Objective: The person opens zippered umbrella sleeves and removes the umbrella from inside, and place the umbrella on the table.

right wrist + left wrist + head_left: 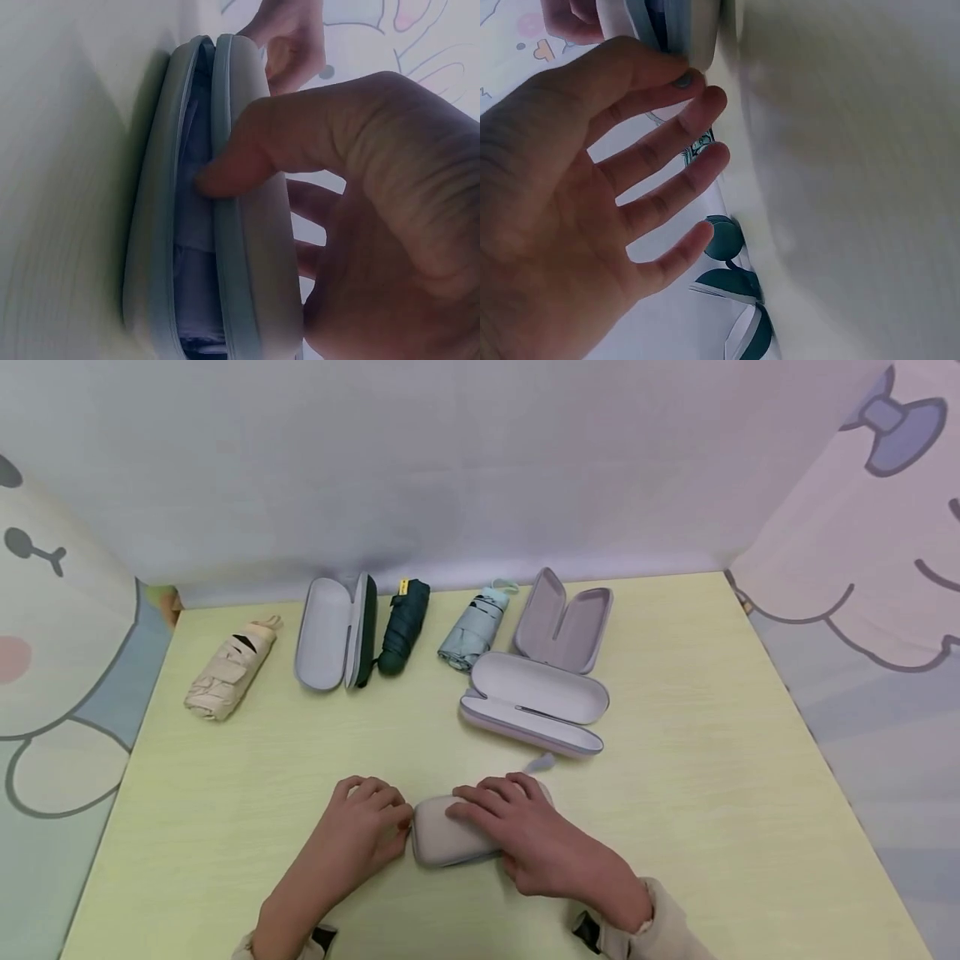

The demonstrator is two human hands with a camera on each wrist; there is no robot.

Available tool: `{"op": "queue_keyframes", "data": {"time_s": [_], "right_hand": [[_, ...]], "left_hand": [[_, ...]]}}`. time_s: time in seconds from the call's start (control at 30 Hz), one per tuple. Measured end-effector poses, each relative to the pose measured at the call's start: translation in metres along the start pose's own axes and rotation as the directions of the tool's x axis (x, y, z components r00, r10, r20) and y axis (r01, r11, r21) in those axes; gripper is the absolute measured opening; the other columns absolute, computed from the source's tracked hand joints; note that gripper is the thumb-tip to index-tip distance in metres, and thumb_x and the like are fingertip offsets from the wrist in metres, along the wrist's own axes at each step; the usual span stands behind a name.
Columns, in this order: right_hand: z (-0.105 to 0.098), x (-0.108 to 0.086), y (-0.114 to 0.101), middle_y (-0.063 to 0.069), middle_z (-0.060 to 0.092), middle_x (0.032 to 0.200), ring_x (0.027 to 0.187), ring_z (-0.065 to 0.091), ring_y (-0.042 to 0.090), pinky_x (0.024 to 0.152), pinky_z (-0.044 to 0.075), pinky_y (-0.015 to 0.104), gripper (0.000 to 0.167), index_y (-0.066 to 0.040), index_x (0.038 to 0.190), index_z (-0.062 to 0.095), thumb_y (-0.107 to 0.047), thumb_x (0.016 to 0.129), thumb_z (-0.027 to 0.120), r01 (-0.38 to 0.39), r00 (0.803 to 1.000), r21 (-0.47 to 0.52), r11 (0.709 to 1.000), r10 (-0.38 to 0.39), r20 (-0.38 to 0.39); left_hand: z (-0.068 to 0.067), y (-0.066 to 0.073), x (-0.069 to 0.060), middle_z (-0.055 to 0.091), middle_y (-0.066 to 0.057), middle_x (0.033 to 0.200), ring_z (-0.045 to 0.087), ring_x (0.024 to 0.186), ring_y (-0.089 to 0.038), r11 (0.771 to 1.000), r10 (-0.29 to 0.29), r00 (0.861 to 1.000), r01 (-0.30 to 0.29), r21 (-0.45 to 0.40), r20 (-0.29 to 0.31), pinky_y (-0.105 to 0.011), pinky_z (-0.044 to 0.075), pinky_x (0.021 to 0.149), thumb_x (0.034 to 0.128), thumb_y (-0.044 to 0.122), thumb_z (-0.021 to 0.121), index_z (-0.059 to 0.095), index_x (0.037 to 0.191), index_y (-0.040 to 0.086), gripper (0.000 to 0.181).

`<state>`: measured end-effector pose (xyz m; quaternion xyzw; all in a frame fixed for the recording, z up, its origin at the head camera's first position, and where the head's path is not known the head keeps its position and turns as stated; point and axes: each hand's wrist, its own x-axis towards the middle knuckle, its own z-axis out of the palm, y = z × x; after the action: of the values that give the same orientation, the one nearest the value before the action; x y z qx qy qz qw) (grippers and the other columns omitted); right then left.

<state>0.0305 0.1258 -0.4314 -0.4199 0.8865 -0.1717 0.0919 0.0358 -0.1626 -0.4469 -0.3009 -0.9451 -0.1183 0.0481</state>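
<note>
A beige case [442, 835] with a blue-grey rim lies near the front of the table, its long side parted in the right wrist view. Folded purple fabric [199, 262] shows inside. My right hand [517, 835] lies over the lid, thumb curled onto the rim at the gap and fingers over the top, gripping the lid. At the case's left end is my left hand [363, 827]. In the left wrist view its thumb and index finger pinch at the case's edge, the other fingers spread; any small part between the tips is hidden. A pale violet strap end [540, 764] sticks out behind the right hand.
Along the back stand a beige folded umbrella [228, 672], an open dark-green-shelled case [322, 635], a dark green umbrella [405, 627], a light blue umbrella [474, 631] and an open mauve case [581, 631]. An open lilac case [543, 689] lies closer, behind the right hand.
</note>
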Motion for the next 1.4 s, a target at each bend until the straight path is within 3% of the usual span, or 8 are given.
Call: {"op": "queue_keyframes", "data": {"time_s": [0.37, 0.67, 0.87, 1.1, 1.4], "right_hand": [[0.014, -0.005, -0.004, -0.008, 0.044, 0.161, 0.142, 0.044, 0.019, 0.115, 0.034, 0.060, 0.093, -0.029, 0.152, 0.043, 0.008, 0.071, 0.068, 0.000, 1.000, -0.023, 1.000, -0.001, -0.031], [0.020, -0.005, -0.003, -0.008, 0.044, 0.160, 0.144, 0.043, 0.019, 0.118, 0.031, 0.058, 0.087, -0.030, 0.150, 0.043, -0.013, 0.075, 0.082, -0.007, 0.998, -0.030, 1.000, 0.005, -0.065], [0.024, -0.003, -0.003, -0.009, 0.048, 0.156, 0.141, 0.046, 0.018, 0.117, 0.032, 0.056, 0.083, -0.030, 0.148, 0.046, -0.003, 0.074, 0.075, -0.003, 0.994, -0.047, 0.999, -0.002, -0.111], [0.023, -0.003, -0.002, -0.009, 0.047, 0.156, 0.141, 0.045, 0.017, 0.118, 0.032, 0.056, 0.084, -0.030, 0.148, 0.045, -0.001, 0.076, 0.075, -0.008, 0.996, -0.025, 1.000, 0.006, -0.093], [0.024, -0.003, -0.002, -0.010, 0.046, 0.156, 0.142, 0.044, 0.017, 0.118, 0.032, 0.054, 0.083, -0.031, 0.148, 0.044, -0.002, 0.077, 0.075, -0.013, 0.996, -0.028, 1.000, 0.011, -0.088]], "left_hand": [[0.002, 0.004, -0.008, 0.065, 0.013, 0.092, 0.061, 0.100, -0.014, 0.999, 0.018, 1.000, -0.018, -0.039, -0.001, -0.050, 0.046, 0.099, 0.0764, 0.020, 0.089, 0.070, 0.084, 0.030, 0.023], [0.004, 0.001, -0.008, 0.064, 0.010, 0.093, 0.062, 0.099, -0.017, 0.999, 0.045, 0.997, -0.044, 0.020, -0.066, -0.051, 0.044, 0.099, 0.0739, 0.019, 0.090, 0.071, 0.085, 0.029, 0.024], [0.006, -0.002, -0.005, 0.064, 0.008, 0.093, 0.062, 0.098, -0.019, 0.999, 0.046, 0.995, -0.044, 0.026, -0.084, -0.055, 0.044, 0.099, 0.0746, 0.019, 0.089, 0.069, 0.084, 0.027, 0.024], [0.006, -0.005, 0.001, 0.065, 0.009, 0.091, 0.062, 0.097, -0.019, 0.997, 0.055, 0.994, -0.050, 0.050, -0.092, -0.059, 0.043, 0.101, 0.0763, 0.020, 0.091, 0.068, 0.083, 0.028, 0.026], [0.006, -0.009, 0.006, 0.065, 0.008, 0.093, 0.063, 0.098, -0.020, 0.995, 0.073, 0.994, -0.067, 0.074, -0.081, -0.055, 0.045, 0.099, 0.0772, 0.022, 0.092, 0.068, 0.085, 0.027, 0.026]]}}
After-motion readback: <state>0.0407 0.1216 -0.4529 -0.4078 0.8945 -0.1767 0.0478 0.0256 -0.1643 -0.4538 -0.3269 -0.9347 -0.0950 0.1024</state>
